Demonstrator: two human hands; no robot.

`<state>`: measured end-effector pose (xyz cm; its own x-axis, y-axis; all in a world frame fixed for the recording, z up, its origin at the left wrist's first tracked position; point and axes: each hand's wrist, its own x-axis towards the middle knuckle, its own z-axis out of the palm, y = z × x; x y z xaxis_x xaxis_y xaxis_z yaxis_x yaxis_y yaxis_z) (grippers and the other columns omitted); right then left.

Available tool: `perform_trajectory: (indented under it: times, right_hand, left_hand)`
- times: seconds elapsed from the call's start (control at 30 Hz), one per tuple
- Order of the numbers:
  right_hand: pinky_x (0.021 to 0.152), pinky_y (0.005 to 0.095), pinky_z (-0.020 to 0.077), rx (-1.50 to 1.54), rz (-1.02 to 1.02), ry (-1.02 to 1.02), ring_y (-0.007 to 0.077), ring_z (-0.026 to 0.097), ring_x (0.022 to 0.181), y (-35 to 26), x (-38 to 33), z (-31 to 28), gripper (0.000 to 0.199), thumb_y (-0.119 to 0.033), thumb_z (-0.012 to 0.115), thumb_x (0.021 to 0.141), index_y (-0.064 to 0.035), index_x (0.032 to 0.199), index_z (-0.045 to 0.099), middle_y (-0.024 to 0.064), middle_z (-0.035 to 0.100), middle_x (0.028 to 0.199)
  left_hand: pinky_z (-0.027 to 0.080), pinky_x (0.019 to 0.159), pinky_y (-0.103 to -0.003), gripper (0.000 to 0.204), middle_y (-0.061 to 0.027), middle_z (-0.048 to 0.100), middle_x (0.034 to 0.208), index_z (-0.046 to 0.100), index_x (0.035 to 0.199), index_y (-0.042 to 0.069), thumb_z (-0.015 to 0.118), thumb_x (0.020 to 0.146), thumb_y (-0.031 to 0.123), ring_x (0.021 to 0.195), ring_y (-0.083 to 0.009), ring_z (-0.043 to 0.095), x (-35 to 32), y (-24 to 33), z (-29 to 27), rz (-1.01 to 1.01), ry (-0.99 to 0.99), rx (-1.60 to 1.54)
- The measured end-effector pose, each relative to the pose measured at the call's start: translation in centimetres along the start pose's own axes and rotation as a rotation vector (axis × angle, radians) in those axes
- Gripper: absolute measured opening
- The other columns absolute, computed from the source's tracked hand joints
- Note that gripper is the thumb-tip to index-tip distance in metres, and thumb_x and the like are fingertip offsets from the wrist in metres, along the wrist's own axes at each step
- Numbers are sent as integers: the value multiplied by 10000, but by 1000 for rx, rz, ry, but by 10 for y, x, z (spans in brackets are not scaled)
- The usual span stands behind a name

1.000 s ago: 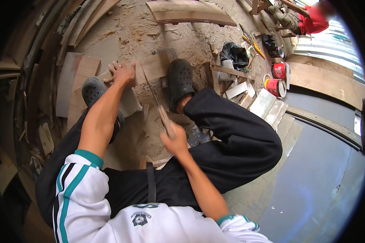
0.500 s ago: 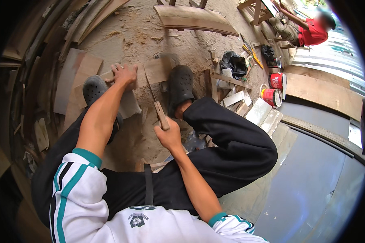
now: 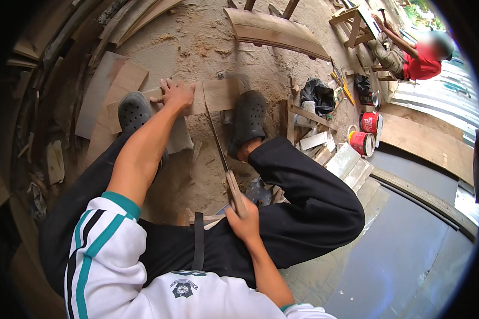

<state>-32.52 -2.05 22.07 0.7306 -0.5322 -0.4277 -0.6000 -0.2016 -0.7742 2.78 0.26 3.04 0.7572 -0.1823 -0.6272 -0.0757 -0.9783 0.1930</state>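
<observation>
A thin wooden board [image 3: 222,95] lies crosswise in front of me, between and partly under my black clogs. My left hand [image 3: 178,97] rests on it with fingers spread, pressing down beside the cut line. My right hand [image 3: 244,217] is closed around the wooden handle of a handsaw [image 3: 216,137]. The saw's narrow blade slants away from me, its far end meeting the board's near edge just right of my left hand. My left clog [image 3: 134,110] and right clog [image 3: 250,118] stand on either side of the cut. What supports the board underneath is mostly hidden.
Stacked planks [image 3: 98,40] line the left side. A curved wooden piece [image 3: 277,33] stands ahead. To the right are a black plastic bag [image 3: 318,95], red paint cans [image 3: 362,142], wood offcuts [image 3: 343,155] and grey sheets [image 3: 394,234]. A person in red [image 3: 423,63] works at the far right.
My right hand has drawn the handsaw back toward me and slightly right, showing more of its blade. My left hand stays on the board. The whole view has shifted slightly.
</observation>
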Motion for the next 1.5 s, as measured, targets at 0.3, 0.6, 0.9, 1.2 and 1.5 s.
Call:
perform_trajectory:
  times: [0.3,0.6,0.9,1.2,1.5]
  right_hand:
    - [552,335,400,65,-39,61,152,411,562,-1,75,34,196,-74,632,771,-26,729,446,62,435,607]
    - [554,362,445,101,-58,6,189,522,546,23,74,31,131,-96,641,769,-4,779,549,122,505,604]
    - [584,299,425,10,-23,6,127,455,602,2,7,8,114,-62,623,780,-21,779,517,38,467,647]
    - [566,385,445,-33,-75,18,260,540,538,4,37,20,179,-129,656,770,-13,735,525,139,511,590]
    - [533,363,422,130,-41,48,188,495,530,14,83,42,175,-119,645,771,-9,733,514,114,483,582]
  left_hand:
    - [112,1010,-845,682,-190,160,1616,353,1504,167,319,988,612,1500,-409,16,12,1,14,17,-16,9]
    - [117,1016,-838,693,-164,135,1629,337,1517,189,329,978,624,1502,-406,16,22,-2,24,36,4,-9]
    - [98,1014,-843,677,-147,101,1640,326,1525,216,332,980,616,1511,-366,-37,4,2,-1,-14,2,-17]
    - [70,1018,-841,685,-159,105,1636,301,1533,207,305,985,617,1507,-379,-61,6,-2,7,-35,-8,-33]
    - [76,1024,-838,691,-158,105,1634,297,1533,207,299,982,624,1505,-383,-64,10,2,10,-31,-38,-32]
